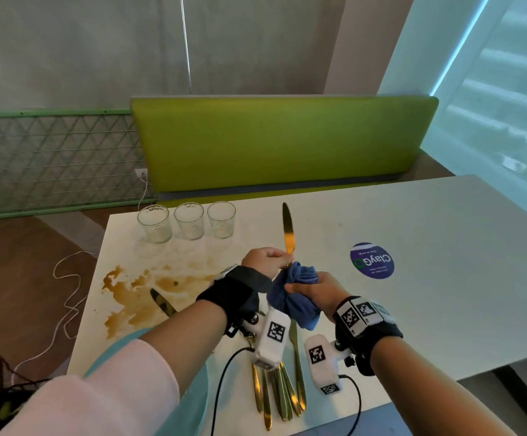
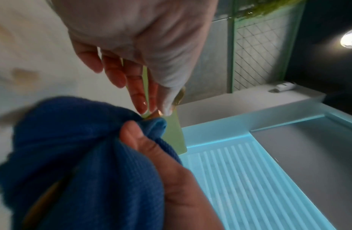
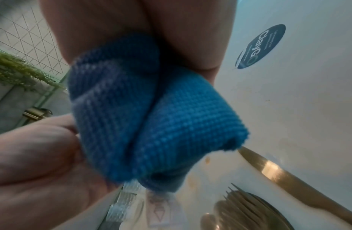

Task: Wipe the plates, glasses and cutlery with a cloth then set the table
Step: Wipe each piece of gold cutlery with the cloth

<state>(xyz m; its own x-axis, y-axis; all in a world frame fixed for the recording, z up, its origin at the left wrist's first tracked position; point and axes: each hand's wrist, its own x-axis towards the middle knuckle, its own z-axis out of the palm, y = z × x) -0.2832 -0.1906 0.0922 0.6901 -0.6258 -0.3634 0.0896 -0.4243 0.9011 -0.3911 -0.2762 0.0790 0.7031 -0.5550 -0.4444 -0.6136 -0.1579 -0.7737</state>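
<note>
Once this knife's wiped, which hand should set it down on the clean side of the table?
Probably left. The left hand already pinches the knife and can carry it past the sticker. The right hand is wrapped round the blue cloth, needed for the cutlery pile.

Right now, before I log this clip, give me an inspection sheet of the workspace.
Surface: white table with a brown spill at its left side.
Job's things: gold knife held blade-up; blue cloth bunched around its lower part; three glasses in a row at the far edge; second knife lying in the spill; gold cutlery bundled at the near edge.
Clutter: round sticker.
Grippers: left hand grips the knife; right hand grips the cloth.
Cables: black leads from the wrist cameras; white cord on the floor.
Surroundings: green bench, mesh railing.
</note>
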